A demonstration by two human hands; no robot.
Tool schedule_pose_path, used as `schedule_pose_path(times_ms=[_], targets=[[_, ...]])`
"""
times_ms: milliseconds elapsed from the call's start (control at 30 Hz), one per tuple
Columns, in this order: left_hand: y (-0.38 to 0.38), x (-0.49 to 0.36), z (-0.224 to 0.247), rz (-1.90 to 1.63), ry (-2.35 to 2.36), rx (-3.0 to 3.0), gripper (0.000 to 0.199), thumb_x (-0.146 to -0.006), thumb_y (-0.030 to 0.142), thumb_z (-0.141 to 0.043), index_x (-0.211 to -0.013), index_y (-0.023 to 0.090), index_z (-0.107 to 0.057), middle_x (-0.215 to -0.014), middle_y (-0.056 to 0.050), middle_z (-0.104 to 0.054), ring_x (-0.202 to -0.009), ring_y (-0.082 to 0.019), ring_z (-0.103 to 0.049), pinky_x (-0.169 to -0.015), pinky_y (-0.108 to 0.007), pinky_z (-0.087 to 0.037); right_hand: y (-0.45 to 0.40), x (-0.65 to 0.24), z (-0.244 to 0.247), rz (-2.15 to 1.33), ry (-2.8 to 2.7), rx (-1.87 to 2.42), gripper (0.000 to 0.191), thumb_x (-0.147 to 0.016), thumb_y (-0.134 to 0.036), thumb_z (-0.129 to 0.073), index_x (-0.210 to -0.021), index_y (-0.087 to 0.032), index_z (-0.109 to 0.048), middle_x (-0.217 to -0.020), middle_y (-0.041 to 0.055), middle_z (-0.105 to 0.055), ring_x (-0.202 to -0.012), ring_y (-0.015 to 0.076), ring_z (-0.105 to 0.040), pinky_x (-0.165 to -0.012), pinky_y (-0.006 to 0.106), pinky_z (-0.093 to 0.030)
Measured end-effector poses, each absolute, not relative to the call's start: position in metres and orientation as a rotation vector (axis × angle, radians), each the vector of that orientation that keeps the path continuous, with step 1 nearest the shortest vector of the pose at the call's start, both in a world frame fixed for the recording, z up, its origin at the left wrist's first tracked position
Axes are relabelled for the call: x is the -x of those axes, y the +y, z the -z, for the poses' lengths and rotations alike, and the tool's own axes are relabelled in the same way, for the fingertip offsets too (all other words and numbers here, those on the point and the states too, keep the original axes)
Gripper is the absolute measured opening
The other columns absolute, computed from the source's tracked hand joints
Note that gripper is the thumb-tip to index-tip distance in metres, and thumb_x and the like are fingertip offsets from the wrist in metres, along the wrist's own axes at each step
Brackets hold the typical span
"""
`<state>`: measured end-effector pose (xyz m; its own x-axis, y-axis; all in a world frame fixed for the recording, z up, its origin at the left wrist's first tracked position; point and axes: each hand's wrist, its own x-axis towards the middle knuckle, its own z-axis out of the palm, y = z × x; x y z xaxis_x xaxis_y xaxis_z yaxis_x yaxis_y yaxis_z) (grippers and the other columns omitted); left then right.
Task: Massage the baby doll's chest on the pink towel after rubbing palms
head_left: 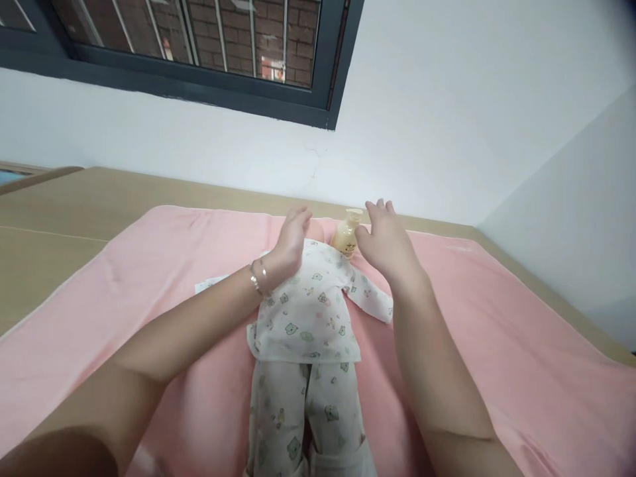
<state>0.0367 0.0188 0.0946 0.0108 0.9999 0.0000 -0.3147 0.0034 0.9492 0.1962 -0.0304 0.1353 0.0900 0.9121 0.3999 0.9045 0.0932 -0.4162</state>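
A small white long-sleeved top (311, 308) with green animal prints lies face up, with matching trousers (281, 404) below it. At its neck end shows a rounded pinkish shape (316, 230), mostly covered by my left hand. My left hand (291, 242) reaches over the top's left shoulder, fingers stretched out beside that rounded shape. A pump bottle (344, 238) with pale yellow contents stands by the other shoulder. Close to its right side, my right hand (387, 238) is open, fingers apart and thumb toward the bottle; whether the thumb touches it I cannot tell.
Everything lies on a pink cloth (452, 318) spread over a light wooden surface (59, 218). A white wall (422, 119) rises right behind it, with a dark-framed window (223, 83) at upper left. Another wall meets it at the right.
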Motion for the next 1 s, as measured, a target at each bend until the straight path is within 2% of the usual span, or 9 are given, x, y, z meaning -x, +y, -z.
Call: schedule_pose_path(times_ms=[100,167,233,433,633,767,867,1000], targets=[[0.038,-0.059,-0.118,-1.146,0.748,-0.728,0.076,-0.096,0.061,-0.026,-0.154,0.012,-0.032,-0.165,-0.017,-0.029,-0.157,-0.023,-0.027,-0.133,-0.038,-0.020,-0.003,-0.191,-0.116,0.006,-1.816,1.799,0.070,-0.088,-0.010,-0.040,-0.154,0.008,-0.027,-0.164,0.0283,-0.019,-0.155,0.0392,-0.014,-0.126,0.058,-0.023],[0.049,-0.068,-0.126,-1.081,0.631,-0.630,0.087,-0.095,0.067,-0.015,-0.159,0.009,-0.018,-0.169,-0.019,-0.016,-0.159,-0.023,-0.018,-0.133,-0.036,-0.016,0.007,-0.187,-0.102,0.003,-1.889,1.781,0.072,-0.087,-0.008,-0.038,-0.156,0.008,-0.022,-0.165,0.0273,-0.018,-0.156,0.0368,-0.014,-0.127,0.054,-0.023],[0.058,-0.073,-0.129,-1.027,0.519,-0.558,0.090,-0.094,0.068,-0.012,-0.161,0.008,-0.011,-0.170,-0.019,-0.010,-0.160,-0.023,-0.015,-0.132,-0.034,-0.016,0.013,-0.185,-0.091,0.033,-1.937,1.786,0.072,-0.087,-0.008,-0.038,-0.155,0.009,-0.022,-0.164,0.0270,-0.022,-0.155,0.0361,-0.017,-0.127,0.051,-0.025],[0.063,-0.083,-0.129,-0.945,0.378,-0.432,0.090,-0.093,0.070,-0.016,-0.161,0.012,-0.009,-0.169,-0.018,-0.015,-0.159,-0.021,-0.020,-0.128,-0.040,-0.030,0.019,-0.183,-0.078,0.288,-1.960,1.801,0.069,-0.089,-0.021,-0.049,-0.149,0.008,-0.035,-0.157,0.0283,-0.037,-0.149,0.0396,-0.032,-0.123,0.053,-0.029],[0.057,-0.078,-0.135,-0.933,0.381,-0.424,0.087,-0.093,0.069,-0.017,-0.161,0.014,-0.016,-0.170,-0.015,-0.016,-0.160,-0.020,-0.018,-0.130,-0.039,-0.023,0.019,-0.184,-0.076,0.380,-1.964,1.865,0.068,-0.090,-0.020,-0.048,-0.152,0.003,-0.035,-0.157,0.0242,-0.039,-0.148,0.0365,-0.034,-0.123,0.049,-0.029],[0.037,-0.060,-0.137,-0.975,0.475,-0.512,0.080,-0.095,0.063,-0.018,-0.161,0.018,-0.017,-0.169,-0.012,-0.020,-0.159,-0.019,-0.018,-0.131,-0.037,-0.019,0.014,-0.185,-0.077,0.398,-1.996,1.902,0.068,-0.090,-0.016,-0.046,-0.153,0.005,-0.032,-0.160,0.0264,-0.032,-0.151,0.0369,-0.028,-0.125,0.050,-0.025],[0.014,-0.042,-0.136,-0.984,0.635,-0.606,0.075,-0.095,0.060,-0.024,-0.159,0.022,-0.023,-0.164,-0.012,-0.032,-0.159,-0.025,-0.021,-0.129,-0.047,-0.026,0.014,-0.185,-0.074,0.343,-2.001,1.899,0.072,-0.089,-0.016,-0.047,-0.155,0.004,-0.027,-0.163,0.0270,-0.026,-0.154,0.0392,-0.020,-0.125,0.054,-0.023],[-0.013,-0.017,-0.136,-0.920,0.806,-0.699,0.069,-0.095,0.053,-0.026,-0.156,0.020,-0.032,-0.157,-0.015,-0.042,-0.157,-0.032,-0.026,-0.122,-0.055,-0.035,0.017,-0.184,-0.069,0.230,-1.947,1.856,0.067,-0.092,-0.019,-0.047,-0.156,-0.005,-0.030,-0.167,0.0224,-0.016,-0.157,0.0397,-0.005,-0.124,0.064,-0.016]])
